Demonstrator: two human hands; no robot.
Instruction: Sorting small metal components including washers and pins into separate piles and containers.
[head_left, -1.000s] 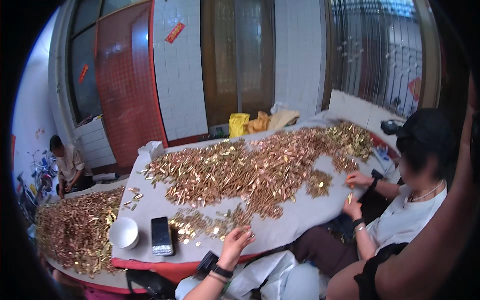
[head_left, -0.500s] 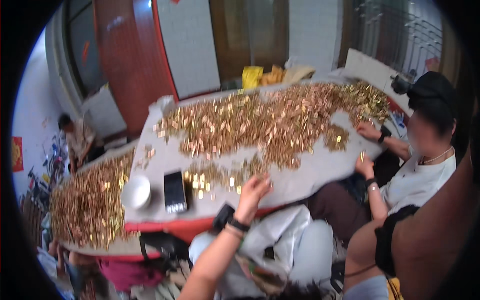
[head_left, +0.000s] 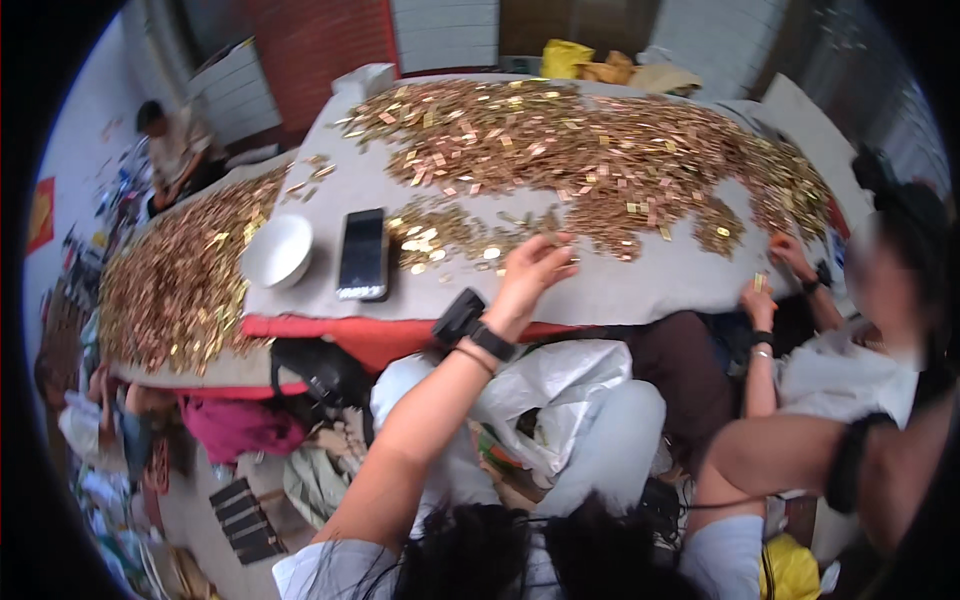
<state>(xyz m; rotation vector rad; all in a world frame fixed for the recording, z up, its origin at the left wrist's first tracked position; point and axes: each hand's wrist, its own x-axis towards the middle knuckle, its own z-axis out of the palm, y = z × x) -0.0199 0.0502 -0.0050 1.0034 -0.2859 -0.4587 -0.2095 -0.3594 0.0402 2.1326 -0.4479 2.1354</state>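
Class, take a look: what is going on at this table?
A person reaches the left hand over a grey-covered table into a spread of small brass pieces; whether it grips any is unclear. The right hand is out of view. Beside the hand lie a phone and a white bowl. To the right, a seated co-worker handles pieces at the table edge.

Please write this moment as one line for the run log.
left hand: reaching into brass pieces | right hand: not visible | phone, white bowl beside | table
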